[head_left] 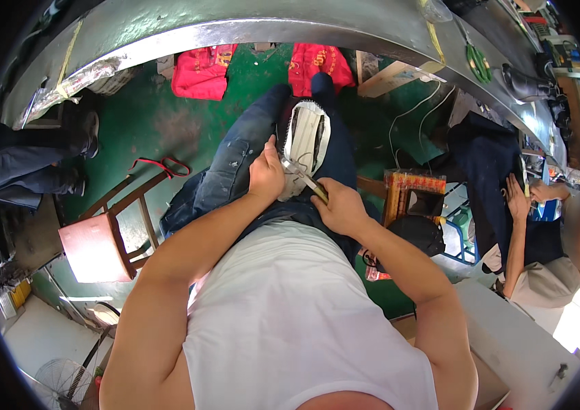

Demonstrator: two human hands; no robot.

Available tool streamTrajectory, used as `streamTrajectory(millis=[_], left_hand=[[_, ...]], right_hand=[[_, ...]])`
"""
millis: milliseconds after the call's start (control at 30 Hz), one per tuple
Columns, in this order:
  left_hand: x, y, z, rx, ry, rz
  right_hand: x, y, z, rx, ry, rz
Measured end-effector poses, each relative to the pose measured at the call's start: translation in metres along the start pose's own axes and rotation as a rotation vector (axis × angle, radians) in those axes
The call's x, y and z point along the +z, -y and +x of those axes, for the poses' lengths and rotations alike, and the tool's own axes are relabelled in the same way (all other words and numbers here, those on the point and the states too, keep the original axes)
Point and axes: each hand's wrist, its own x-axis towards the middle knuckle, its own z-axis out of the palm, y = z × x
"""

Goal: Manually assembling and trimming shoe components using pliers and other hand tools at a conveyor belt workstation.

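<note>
"Resting where, that off-white, shoe-shaped piece with the toothed rim point(307, 126)?"

"Between the thighs of the person's dark-blue trousers point(225, 167), long side running away from the body, pale underside up."

"And the hands?"

"Apart from each other, both at its near end. The right hand point(343, 206) is clamped around the yellowish handle of a metal-headed hand tool point(318, 188), its head against the piece. The left hand point(266, 172) is curled at the piece's left side, thumb pointing up; how firmly it grips, I can't tell."

"What lies around them?"

"Two bright red cloths with yellow print point(201, 72) on the green floor point(167, 126), past the knees. Beyond those, a curved-looking grey metal tabletop point(344, 12). To the left, a wooden stool with a pinkish square seat point(97, 247)."

"Anything on the right?"

"Green-handled scissors point(479, 63) by the tabletop's edge, and a co-worker's hands point(518, 198) at a large dark-blue cloth point(484, 154)."
</note>
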Motion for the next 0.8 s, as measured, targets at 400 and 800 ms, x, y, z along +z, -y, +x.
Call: streamTrajectory(millis=[400, 800], left_hand=[[-0.006, 0.000, -0.011, 0.294, 0.062, 0.197], [-0.021, -0.023, -0.025, 0.528, 0.304, 0.607]], right_hand=[[-0.040, -0.013, 0.012, -0.290, -0.187, -0.352], [-0.035, -0.055, 0.010, 0.016, -0.052, -0.150]])
